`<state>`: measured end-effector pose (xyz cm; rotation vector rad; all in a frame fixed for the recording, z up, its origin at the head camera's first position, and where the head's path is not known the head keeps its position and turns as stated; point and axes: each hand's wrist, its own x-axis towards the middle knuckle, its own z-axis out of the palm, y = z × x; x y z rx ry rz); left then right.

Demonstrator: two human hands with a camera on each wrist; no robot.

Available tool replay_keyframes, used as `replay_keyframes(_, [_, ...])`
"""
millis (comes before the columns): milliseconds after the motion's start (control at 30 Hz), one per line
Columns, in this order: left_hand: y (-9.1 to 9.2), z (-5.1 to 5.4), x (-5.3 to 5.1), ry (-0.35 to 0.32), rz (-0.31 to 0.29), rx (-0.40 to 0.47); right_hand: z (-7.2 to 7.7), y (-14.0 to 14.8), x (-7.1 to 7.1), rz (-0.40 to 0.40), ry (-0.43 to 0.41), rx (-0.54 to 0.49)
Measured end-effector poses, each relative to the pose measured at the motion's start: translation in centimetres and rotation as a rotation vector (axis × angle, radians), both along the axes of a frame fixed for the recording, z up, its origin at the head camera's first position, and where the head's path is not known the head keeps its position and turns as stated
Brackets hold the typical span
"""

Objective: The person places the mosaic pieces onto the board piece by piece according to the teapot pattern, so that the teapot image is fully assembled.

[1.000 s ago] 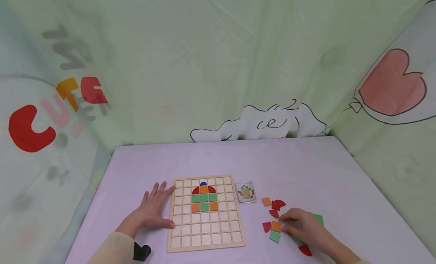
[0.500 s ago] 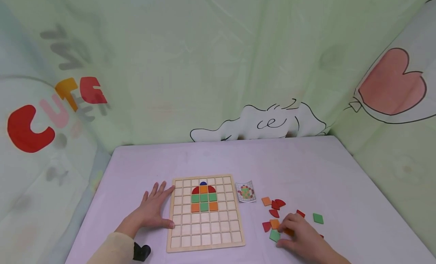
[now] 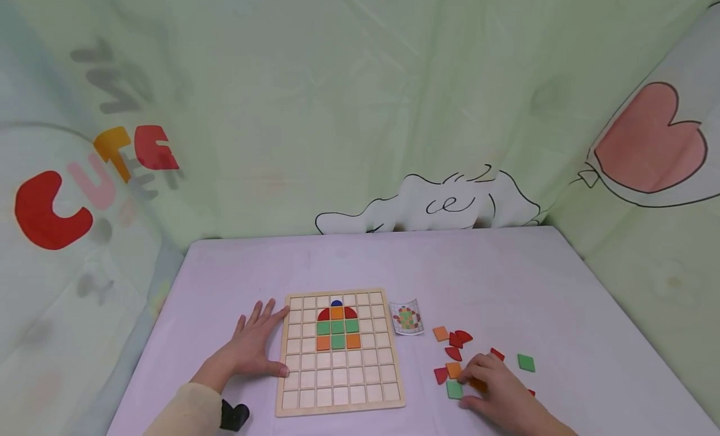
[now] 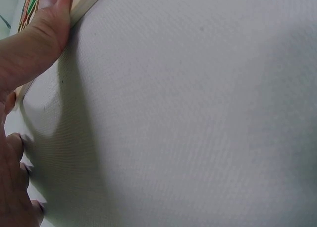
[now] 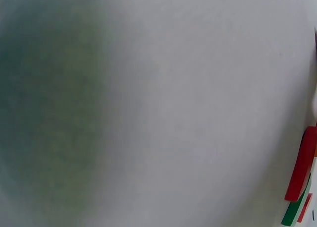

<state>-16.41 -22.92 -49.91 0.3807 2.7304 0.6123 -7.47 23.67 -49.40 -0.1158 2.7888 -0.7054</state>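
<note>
Pale green curtain (image 3: 270, 111) printed with cartoon lettering hangs behind a table (image 3: 253, 267) covered in light lilac cloth. On the right, the person's right hand (image 3: 495, 386) bends over loose pieces, thumb and forefinger apart at the fingertips; whether it pinches anything, I cannot tell. A light green square tile (image 3: 454, 390) lies just beside those fingertips, and an orange piece (image 3: 478, 385) is partly hidden beneath the hand. Another orange square tile (image 3: 453, 370) lies just beyond, with thin red fan-shaped pieces (image 3: 453, 353) scattered farther out. To the left, the left hand (image 3: 253, 345) is spread, thumb and forefinger touching the left edge of a pale wooden grid board (image 3: 340, 411), whose far half bears red, orange, green and blue pieces. A small printed picture card (image 3: 407, 317) sits just right of it. Best, I judge, to take one tile by opposite edges, leave its neighbours undisturbed, and keep the board braced.
</note>
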Motion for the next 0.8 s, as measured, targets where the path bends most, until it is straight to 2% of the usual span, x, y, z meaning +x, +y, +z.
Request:
replay_keyframes(167, [0.06, 0.11, 0.04, 0.003, 0.0, -0.001, 0.0, 0.47, 0.09, 0.045, 0.014, -0.01])
replay_keyframes(333, [0.05, 0.11, 0.04, 0.003, -0.001, 0.0, -0.1, 0.53, -0.01, 0.016, 0.01, -0.013])
replay_keyframes(533, [0.1, 0.16, 0.05, 0.003, -0.001, 0.002, -0.26, 0.94, -0.06, 0.065, 0.025, -0.014])
replay_keyframes(800, [0.08, 0.04, 0.0, -0.003, 0.002, -0.006, 0.22, 0.89, -0.23, 0.065, 0.012, -0.047])
